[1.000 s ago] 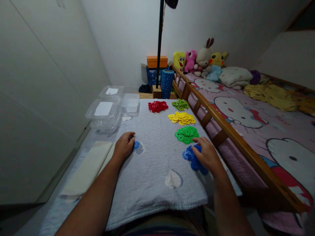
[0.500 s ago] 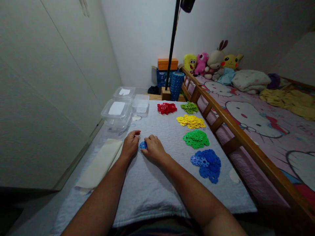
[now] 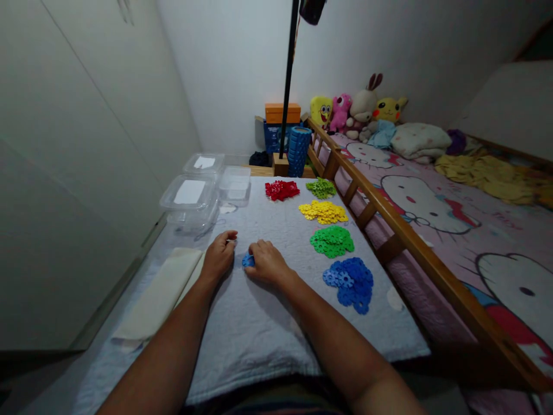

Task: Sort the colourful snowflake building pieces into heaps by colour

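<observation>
My right hand (image 3: 268, 262) is closed on a blue snowflake disc (image 3: 247, 260), pinched between thumb and fingers just at the tabletop. Part of the disc is hidden by the fingers, and I cannot tell whether it is one disc or several. Just to the left, my left hand (image 3: 219, 255) rests on the cloth with its fingers loosely apart and nothing in them. Off to the right lies a pile of blue snowflake discs (image 3: 354, 282). Behind it are piles of green discs (image 3: 332, 241), yellow discs (image 3: 323, 212), light green discs (image 3: 321, 188) and red discs (image 3: 281, 190).
Clear plastic boxes (image 3: 190, 193) with white labels stand at the table's back left, beside an open clear container (image 3: 235, 183). A folded cream cloth (image 3: 159, 294) lies near my left forearm. The bed's wooden rail (image 3: 367, 187) runs along the right side. A black pole (image 3: 287, 80) stands behind.
The whole view has shifted, so most things sit farther left. My right hand still grips the blue disc, which now shows more edge-on. My left hand keeps its place beside it.
</observation>
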{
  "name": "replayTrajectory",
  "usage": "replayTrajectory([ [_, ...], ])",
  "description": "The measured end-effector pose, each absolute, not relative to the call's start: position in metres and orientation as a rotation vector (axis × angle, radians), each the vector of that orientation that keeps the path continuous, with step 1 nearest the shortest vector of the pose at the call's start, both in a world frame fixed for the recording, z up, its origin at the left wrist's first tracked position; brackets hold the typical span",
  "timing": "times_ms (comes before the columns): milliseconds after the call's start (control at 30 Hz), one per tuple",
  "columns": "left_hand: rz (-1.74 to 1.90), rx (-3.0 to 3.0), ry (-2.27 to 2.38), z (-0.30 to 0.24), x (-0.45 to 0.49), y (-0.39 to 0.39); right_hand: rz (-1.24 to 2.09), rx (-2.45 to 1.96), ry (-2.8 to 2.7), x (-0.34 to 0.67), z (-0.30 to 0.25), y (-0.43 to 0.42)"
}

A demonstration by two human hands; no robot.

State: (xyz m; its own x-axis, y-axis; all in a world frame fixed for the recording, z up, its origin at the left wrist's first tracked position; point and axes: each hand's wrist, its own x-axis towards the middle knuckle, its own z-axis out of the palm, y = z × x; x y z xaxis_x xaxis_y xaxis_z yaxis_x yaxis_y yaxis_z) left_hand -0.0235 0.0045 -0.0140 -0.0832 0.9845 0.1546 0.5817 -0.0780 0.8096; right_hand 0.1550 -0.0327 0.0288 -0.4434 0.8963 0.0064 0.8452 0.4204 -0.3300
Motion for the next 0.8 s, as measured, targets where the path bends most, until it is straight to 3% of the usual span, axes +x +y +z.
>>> replayTrajectory([
  [333,0.977,1.748,1.727,-0.008,-0.023,0.001,0.368,-1.573,-2.486,0.178,0.039,-0.045],
  [600,0.914,1.817,1.723,-0.011,-0.023,0.003,0.115,-1.823,-2.071,0.325,0.069,-0.086],
  [800,0.888,1.873,1.734,-0.012,-0.024,0.004,-0.021,-1.994,-1.883,0.4,0.048,-0.127],
])
